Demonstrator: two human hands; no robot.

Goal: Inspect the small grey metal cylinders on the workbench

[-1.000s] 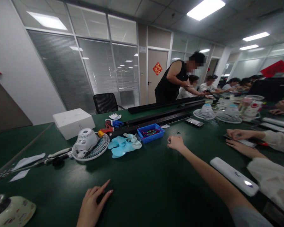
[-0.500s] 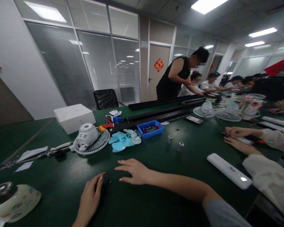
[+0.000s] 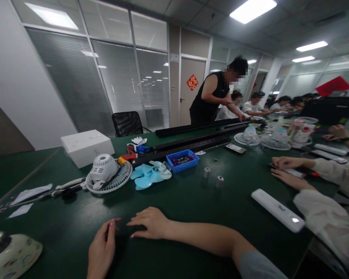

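Note:
My left hand is at the lower middle of the head view, close over the green table. Its thumb and fingers come together; anything between them is too small or hidden to make out. Just to its right my right hand is palm down, fingers stretched out and slightly apart, holding nothing. The fingertips of the two hands point toward each other with a narrow gap between. Beyond them lie light-blue fan blades and a white fan head on its round grille.
Around the hands are a blue tray of wires, two small metal cylinders, a white oblong case, a patterned cream appliance and a white box. Long black rails lie behind. A co-worker's hands work at right.
Both hands have shifted left and slightly down in view, close together. A small dark spot beside my left hand no longer shows. The whole view has turned slightly.

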